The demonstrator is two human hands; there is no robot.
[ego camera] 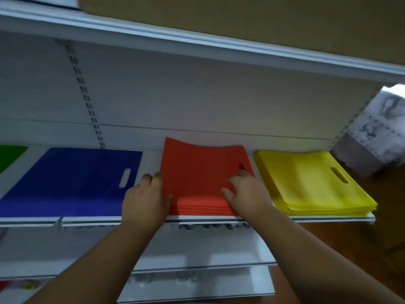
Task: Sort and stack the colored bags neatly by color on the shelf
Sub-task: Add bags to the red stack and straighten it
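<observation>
A stack of red bags (197, 172) lies in the middle of the white shelf (151, 159). My left hand (145, 197) rests against the stack's left edge, thumb on top. My right hand (245, 191) lies flat on the stack's right side, fingers spread, near the handle cutout. Blue bags (72, 183) lie to the left and a stack of yellow bags (313, 183) to the right. A green bag (9, 155) shows at the far left edge. The top red bag's far edge curls up against the back panel.
An upper shelf (197, 42) overhangs the stacks, with brown cardboard (263, 16) on top. A white patterned package (379, 132) stands right of the shelf end. Lower shelves (197, 266) sit below my forearms. Wooden floor (372, 249) shows at the right.
</observation>
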